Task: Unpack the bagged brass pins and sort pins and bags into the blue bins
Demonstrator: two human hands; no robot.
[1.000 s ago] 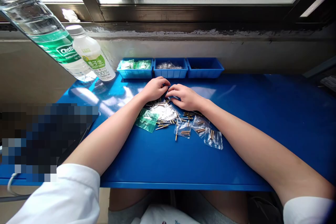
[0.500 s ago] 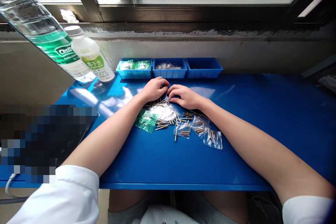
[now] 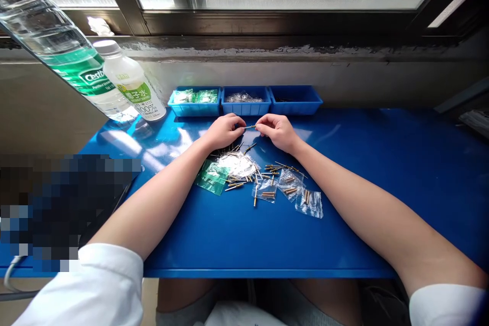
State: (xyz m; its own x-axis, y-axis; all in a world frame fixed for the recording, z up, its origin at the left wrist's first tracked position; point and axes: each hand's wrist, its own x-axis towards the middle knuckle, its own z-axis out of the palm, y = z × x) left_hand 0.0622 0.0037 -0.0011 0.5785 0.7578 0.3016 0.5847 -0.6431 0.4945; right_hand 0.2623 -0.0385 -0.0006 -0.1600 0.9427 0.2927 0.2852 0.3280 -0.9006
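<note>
A thin metal pin with a brass-coloured part (image 3: 250, 127) lies level between my two hands, above the pile. My right hand (image 3: 278, 133) pinches its right end between thumb and fingertips. My left hand (image 3: 224, 131) is closed with curled fingers, and the pin's other end meets its fingertips. Below them, more such metal pins (image 3: 236, 186) are heaped around crumpled clear plastic (image 3: 239, 164). A green plastic bag (image 3: 212, 178) lies at the pile's left. Small clear bags (image 3: 309, 204) with brass-coloured pieces inside lie at its right.
Behind my hands stand three blue bins: the left bin (image 3: 194, 110) holds green and clear packets, the middle bin (image 3: 246, 108) clear plastic, the right bin (image 3: 296, 107) a few dark thin pieces. A large water bottle (image 3: 69, 58) and a white-capped bottle (image 3: 132, 84) stand at back left.
My right hand has risen from the pile, away from me, bringing a pin up to the left hand's fingertips. The left hand has barely moved.
</note>
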